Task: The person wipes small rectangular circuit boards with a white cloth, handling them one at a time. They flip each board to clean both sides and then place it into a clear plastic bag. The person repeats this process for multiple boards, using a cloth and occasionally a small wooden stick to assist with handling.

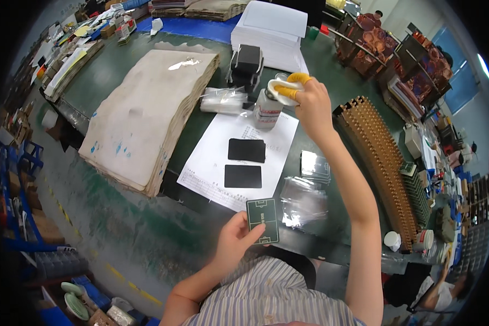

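Observation:
My left hand [233,238] holds a dark green card [262,217] with pale lines like a football pitch, the thumb across its face. Yellow coverings sit on some fingers of my right hand [314,106], which grips a white cloth [284,92]. That cloth is against the top of a clear bottle [267,113] with a label, standing at the far edge of a printed paper sheet [209,160]. On the sheet lie two black cards [246,150], one nearer me than the other. Right of the sheet are clear plastic sleeves [304,204] and a small stack of sleeved cards [315,165].
A thick stack of large stained boards [146,114] covers the table's left. Behind the bottle stand a black block-shaped stack [247,60], clear bags [223,101] and white paper [269,32]. A long brown rack with pegs [377,163] and small jars [392,240] are at right. People work beyond.

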A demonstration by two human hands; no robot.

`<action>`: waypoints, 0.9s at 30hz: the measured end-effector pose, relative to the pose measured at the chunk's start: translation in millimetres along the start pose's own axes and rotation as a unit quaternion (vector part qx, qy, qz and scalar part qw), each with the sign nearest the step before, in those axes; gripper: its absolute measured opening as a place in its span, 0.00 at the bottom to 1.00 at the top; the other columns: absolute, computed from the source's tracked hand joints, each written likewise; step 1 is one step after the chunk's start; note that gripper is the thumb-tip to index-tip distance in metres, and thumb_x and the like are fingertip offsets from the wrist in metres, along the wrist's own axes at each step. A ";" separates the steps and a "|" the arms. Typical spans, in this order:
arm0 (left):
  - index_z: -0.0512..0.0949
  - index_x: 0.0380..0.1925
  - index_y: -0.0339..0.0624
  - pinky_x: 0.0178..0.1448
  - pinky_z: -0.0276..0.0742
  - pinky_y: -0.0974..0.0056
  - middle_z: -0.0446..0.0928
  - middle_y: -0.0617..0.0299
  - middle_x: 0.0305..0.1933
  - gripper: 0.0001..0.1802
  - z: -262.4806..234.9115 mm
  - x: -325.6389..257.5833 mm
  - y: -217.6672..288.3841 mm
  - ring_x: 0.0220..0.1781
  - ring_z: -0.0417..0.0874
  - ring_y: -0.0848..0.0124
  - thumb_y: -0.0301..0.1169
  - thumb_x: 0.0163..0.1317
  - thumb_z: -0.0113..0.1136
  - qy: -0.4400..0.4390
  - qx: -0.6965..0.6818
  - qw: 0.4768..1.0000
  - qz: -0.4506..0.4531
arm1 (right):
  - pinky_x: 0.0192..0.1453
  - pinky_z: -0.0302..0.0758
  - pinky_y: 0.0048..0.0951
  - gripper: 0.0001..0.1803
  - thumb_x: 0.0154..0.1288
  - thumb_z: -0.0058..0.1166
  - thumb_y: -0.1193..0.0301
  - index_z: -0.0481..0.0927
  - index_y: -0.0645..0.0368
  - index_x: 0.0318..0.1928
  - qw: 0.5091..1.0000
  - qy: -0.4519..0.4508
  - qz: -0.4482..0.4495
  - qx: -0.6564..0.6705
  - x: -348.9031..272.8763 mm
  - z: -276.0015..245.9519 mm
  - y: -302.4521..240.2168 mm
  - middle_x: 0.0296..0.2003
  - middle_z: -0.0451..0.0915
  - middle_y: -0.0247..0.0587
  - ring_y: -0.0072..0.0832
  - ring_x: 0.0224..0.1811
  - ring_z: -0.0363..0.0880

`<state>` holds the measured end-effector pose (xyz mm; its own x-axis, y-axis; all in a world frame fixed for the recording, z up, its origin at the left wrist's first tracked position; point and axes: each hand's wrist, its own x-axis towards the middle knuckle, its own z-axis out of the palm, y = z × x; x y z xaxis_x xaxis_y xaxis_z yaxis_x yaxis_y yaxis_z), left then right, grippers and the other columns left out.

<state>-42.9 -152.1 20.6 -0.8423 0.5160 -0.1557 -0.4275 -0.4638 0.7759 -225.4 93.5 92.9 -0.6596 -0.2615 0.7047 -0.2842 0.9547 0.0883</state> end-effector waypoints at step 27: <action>0.69 0.38 0.37 0.46 0.75 0.71 0.77 0.61 0.42 0.08 20.1 1.2 -12.0 0.43 0.77 0.77 0.16 0.60 0.54 -0.015 0.037 0.999 -0.021 | 0.33 0.72 0.26 0.16 0.62 0.50 0.76 0.69 0.66 0.50 0.410 -0.078 0.507 0.754 -43.6 -78.6 -6.3 0.36 0.74 0.45 0.25 0.29 0.72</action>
<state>-32.2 -131.4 23.4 -0.8133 0.5558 -0.1722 -0.4363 -0.3867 0.8125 -140.1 110.0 117.0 -0.9739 0.0416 -0.2230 0.1622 -0.5593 -0.8129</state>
